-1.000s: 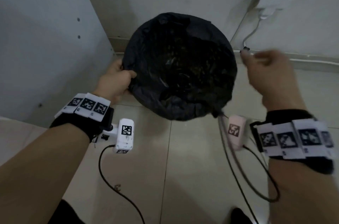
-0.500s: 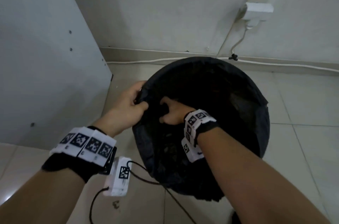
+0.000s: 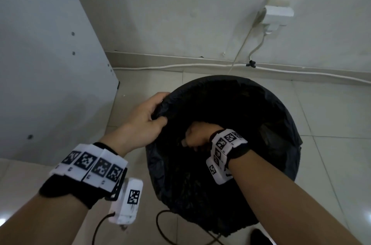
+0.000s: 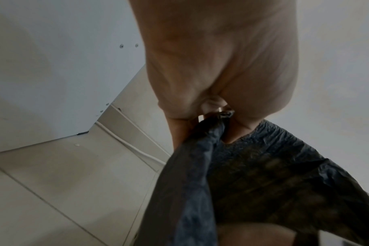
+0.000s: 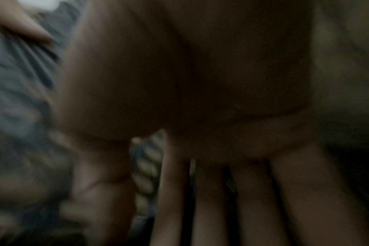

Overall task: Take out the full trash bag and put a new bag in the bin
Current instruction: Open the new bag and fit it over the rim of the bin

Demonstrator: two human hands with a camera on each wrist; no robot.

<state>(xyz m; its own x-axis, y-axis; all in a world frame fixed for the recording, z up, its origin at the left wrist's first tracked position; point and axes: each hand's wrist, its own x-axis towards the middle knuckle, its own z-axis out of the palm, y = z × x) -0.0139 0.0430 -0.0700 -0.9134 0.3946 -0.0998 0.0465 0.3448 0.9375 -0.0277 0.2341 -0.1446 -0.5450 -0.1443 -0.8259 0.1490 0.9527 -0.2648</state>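
Observation:
A round bin lined with a black trash bag [image 3: 261, 124] stands on the tiled floor near the wall. My left hand [image 3: 148, 120] grips the bag's rim on the bin's left side; in the left wrist view the black plastic [image 4: 253, 174] is bunched between thumb and fingers [image 4: 213, 119]. My right hand [image 3: 198, 136] reaches down inside the bag's mouth. The blurred, dark right wrist view shows its fingers [image 5: 221, 208] stretched straight downward, with grey bag folds [image 5: 21, 83] at the left. What lies in the bag is hidden in darkness.
A white cabinet panel [image 3: 40, 64] stands close on the left. A wall adapter [image 3: 278, 13] with hanging cords sits above the bin, and a white cable [image 3: 180, 66] runs along the baseboard. A black cord [image 3: 160, 224] loops on the floor by the bin's near side.
My right hand came from the bin's right side across into the bag's mouth and now sits a little deeper. My left hand has kept its grip on the rim.

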